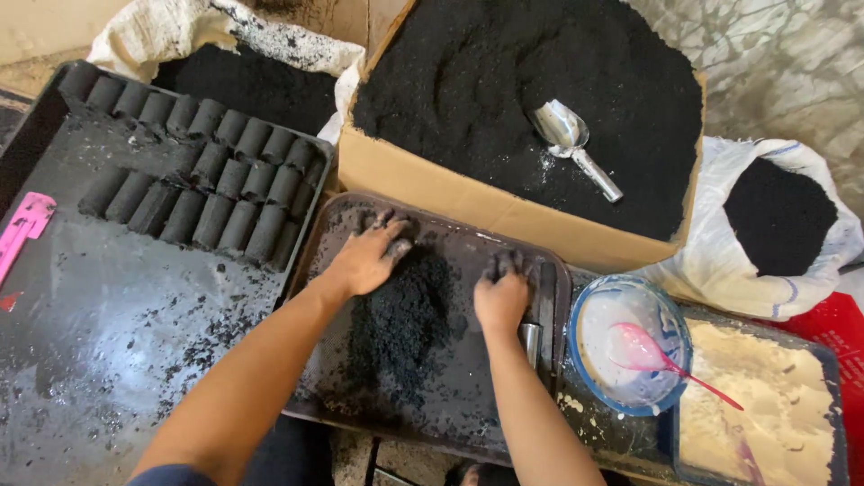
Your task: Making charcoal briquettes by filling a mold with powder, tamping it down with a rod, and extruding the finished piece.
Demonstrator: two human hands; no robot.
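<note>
Black powder (400, 328) is heaped loose in the middle of the dark brown tray (441, 432), and it looks soft, crumbly and messy, so it would best be scooped or pressed from the sides of the heap rather than pinched.

Going left to right: a big black tray (108, 333) is seen on the far left, with rows of black pressed cylinders (211, 175) lined along its far half and a pink tool (25, 225) at its left edge. Next, the left hand (367, 256) is laid flat with fingers spread on the far end of the powder. The right hand (502, 292) is curled loosely with fingertips dug in at the pile's right side; nothing solid is gripped.

Behind, a cardboard box (423, 184) of the same black stuff is parked with a metal scoop (569, 139) in it. Further right, a blue bowl (589, 310) with white paste and a pink spoon (652, 353), then a tray of tan powder (765, 405).

Room is tight: tray rims are crowded on both sides, with open space mostly toward the near edge.
</note>
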